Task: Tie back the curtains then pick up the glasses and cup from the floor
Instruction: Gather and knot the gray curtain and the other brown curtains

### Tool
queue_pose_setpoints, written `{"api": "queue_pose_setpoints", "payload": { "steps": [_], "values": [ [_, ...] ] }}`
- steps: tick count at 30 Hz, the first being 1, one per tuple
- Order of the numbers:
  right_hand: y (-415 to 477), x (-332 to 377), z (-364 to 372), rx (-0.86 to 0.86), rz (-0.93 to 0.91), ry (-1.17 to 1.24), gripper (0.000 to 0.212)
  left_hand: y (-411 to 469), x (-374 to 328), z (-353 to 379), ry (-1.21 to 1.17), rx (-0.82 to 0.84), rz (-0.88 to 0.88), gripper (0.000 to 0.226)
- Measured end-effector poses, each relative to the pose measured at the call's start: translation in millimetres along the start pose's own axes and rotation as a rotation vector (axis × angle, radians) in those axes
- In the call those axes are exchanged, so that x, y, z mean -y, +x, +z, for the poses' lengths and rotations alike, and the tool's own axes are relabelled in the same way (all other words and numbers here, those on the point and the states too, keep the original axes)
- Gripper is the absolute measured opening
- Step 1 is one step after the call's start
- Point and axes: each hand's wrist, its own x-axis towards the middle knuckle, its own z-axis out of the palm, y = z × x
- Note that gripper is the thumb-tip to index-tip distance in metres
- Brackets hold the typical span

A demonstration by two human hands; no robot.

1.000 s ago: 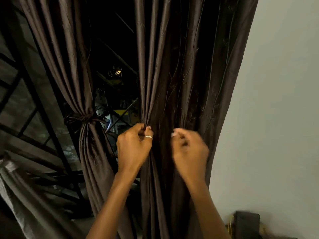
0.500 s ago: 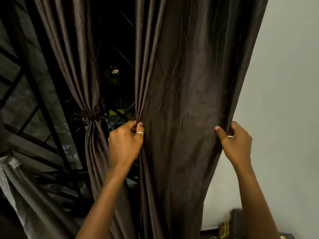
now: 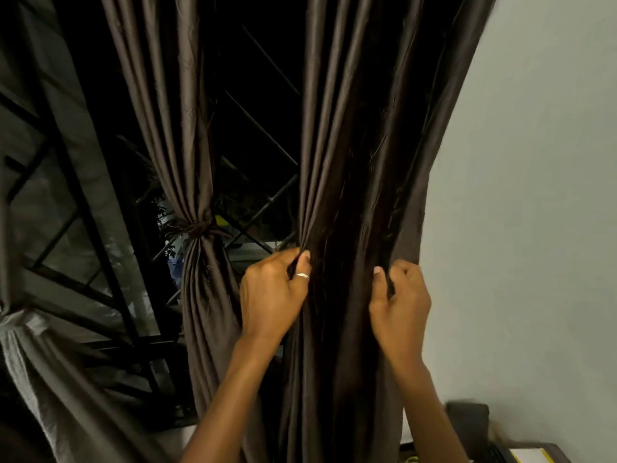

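Note:
A dark brown curtain panel [image 3: 360, 128] hangs in front of me next to the wall. My left hand [image 3: 272, 292], a ring on its thumb, pinches the panel's left edge folds. My right hand [image 3: 399, 299] grips the panel's right edge, bunching the cloth between the two hands. To the left, a second brown curtain [image 3: 197, 182] is gathered at mid height by a knotted tie [image 3: 197, 227]. At the far left a third curtain [image 3: 20, 329] is also gathered. The glasses and cup are out of view.
Behind the curtains is a dark window with a black metal grille [image 3: 100, 295]. A pale wall [image 3: 534, 195] fills the right side. A dark box [image 3: 467, 419] and a surface with a yellow-edged object [image 3: 531, 457] lie at the bottom right.
My right hand has drawn the panel's right edge leftward toward my left hand, gathering the spread cloth into a narrower bunch. My left hand keeps its hold on the left edge.

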Motion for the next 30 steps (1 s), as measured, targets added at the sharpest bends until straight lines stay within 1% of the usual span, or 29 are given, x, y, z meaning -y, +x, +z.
{"api": "queue_pose_setpoints", "payload": {
  "steps": [3,8,10,13,14,16,17,18,19,21,23,25,27,28,30],
  "values": [
    [-10,20,13,0.036,-0.022,0.044,0.010,-2,-1,4,-0.024,0.055,0.010,0.027],
    [-19,47,34,0.148,-0.027,0.170,0.013,-2,-5,10,-0.093,0.154,0.024,0.021],
    [-23,53,39,0.184,-0.014,0.233,0.015,-2,-7,9,-0.159,0.201,-0.007,0.018],
    [-30,59,39,0.225,0.013,0.323,0.017,-3,-9,4,-0.250,0.275,-0.102,0.015],
    [-31,61,37,0.241,0.041,0.360,0.016,-3,-10,4,-0.252,0.287,-0.125,0.021],
    [-34,67,33,0.260,0.098,0.426,0.013,-1,-15,4,-0.191,0.298,-0.167,0.048],
    [-35,69,32,0.265,0.106,0.437,0.008,0,-18,5,-0.146,0.294,-0.188,0.056],
    [-37,70,31,0.271,0.106,0.430,0.005,2,-21,6,-0.110,0.277,-0.209,0.058],
    [-39,70,30,0.294,0.104,0.426,0.005,3,-23,7,-0.095,0.252,-0.228,0.053],
    [-41,65,28,0.354,0.094,0.423,0.028,6,-23,8,-0.103,0.211,-0.260,0.037],
    [-42,58,25,0.385,0.094,0.400,0.043,6,-24,7,-0.166,0.219,-0.278,0.026],
    [-42,53,20,0.357,0.110,0.360,0.052,4,-23,6,-0.276,0.240,-0.280,0.029],
    [-40,51,16,0.290,0.157,0.327,0.055,4,-23,4,-0.340,0.254,-0.249,0.039],
    [-38,51,13,0.262,0.187,0.309,0.053,3,-21,5,-0.351,0.258,-0.226,0.037],
    [-31,50,9,0.242,0.249,0.284,0.053,-1,-18,4,-0.355,0.266,-0.174,0.020]
  ]
}}
